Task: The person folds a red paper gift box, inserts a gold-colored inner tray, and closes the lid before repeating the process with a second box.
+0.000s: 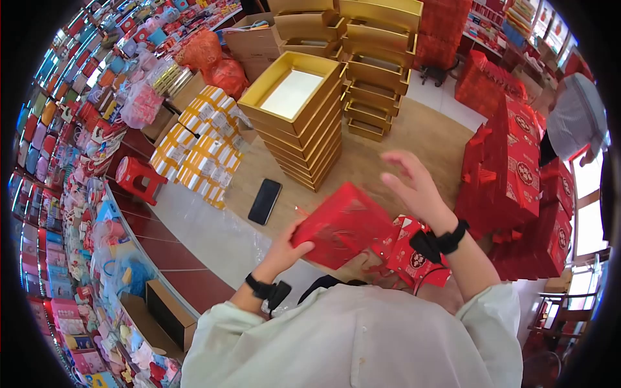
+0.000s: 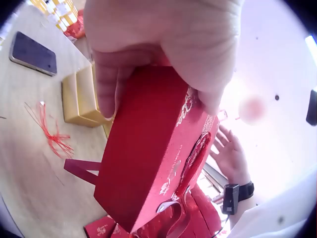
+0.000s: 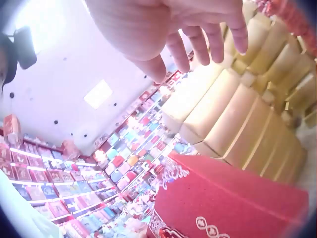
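A red box (image 1: 346, 226) with ribbon handles is held up in front of the body by the left hand (image 1: 284, 251), its thumb on one side and fingers on the other. In the left wrist view that hand (image 2: 163, 44) grips one end of the red box (image 2: 138, 144). The right hand (image 1: 414, 187) is raised in the air beside the box, touching nothing. Its fingers hang relaxed and spread in the right wrist view, where the hand (image 3: 173, 29) is above the red box (image 3: 228, 203). Flat red printed pieces (image 1: 417, 255) lie near the body.
Gold trays (image 1: 297, 139) stand stacked on the table, with more gold stacks (image 1: 375, 71) behind. A black phone (image 1: 264, 202) and orange-white packs (image 1: 200, 149) are at the left. Printed red boxes (image 1: 511, 168) stand at the right. Red strings (image 2: 54, 139) lie on the table.
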### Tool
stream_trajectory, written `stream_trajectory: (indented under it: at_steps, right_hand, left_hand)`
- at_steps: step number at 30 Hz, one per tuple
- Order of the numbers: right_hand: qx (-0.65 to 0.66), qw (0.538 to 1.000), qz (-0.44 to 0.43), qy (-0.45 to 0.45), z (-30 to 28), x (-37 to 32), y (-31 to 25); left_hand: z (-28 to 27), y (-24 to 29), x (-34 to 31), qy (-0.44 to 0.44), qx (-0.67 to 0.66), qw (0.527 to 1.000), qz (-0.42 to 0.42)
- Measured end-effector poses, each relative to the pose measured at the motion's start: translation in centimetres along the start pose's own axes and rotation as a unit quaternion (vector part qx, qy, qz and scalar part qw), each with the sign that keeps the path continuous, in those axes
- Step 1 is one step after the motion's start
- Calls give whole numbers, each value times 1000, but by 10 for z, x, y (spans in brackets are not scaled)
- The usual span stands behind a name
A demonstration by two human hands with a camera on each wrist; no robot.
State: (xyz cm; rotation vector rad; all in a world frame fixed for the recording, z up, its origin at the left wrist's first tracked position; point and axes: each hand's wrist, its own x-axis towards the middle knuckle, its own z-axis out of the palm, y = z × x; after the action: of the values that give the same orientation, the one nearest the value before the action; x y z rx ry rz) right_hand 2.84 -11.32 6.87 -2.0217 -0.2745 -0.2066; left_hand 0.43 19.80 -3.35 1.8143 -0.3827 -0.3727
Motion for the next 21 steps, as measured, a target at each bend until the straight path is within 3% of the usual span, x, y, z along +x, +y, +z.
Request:
stream_trajectory:
  at_steps: [3, 6, 8, 11, 13, 15, 16, 17, 19, 21]
  right_hand:
    - [-137, 969, -203, 43, 43, 55, -34]
    - [-211, 938, -262, 84, 85, 96, -59]
    - [-379, 863, -303, 140, 104, 120, -51]
    - [-383, 886, -248, 83, 87, 121, -51]
    - [-251, 907, -306, 143, 54, 100, -52]
    - [-221, 931, -260, 128, 13, 50, -70]
    - [-193, 947, -227, 116, -6, 22, -68]
    - [-210, 951, -190, 124, -24, -7, -68]
    - [-259, 949, -113, 139, -44, -61, -62]
    - [-334, 935, -54, 102, -59, -106, -59]
  left_hand:
    - [-43, -28, -29, 51, -73, 996, -22]
    - [-61, -32, -45, 90, -126, 986, -55]
    - [-68, -23, -49, 88, -78, 987, -106]
    - [-61, -26, -40, 41, -109, 988, -101]
    - [-52, -26, -29, 15, -86, 992, -90]
    - [-41, -28, -12, -78, -212, 962, -156]
    - [-27, -30, -3, -62, -262, 944, -193]
    - [-21, -35, 6, -77, -268, 941, -193]
    - [-8, -41, 26, -160, -378, 884, -224]
    - [11, -29, 43, -166, -405, 862, -258]
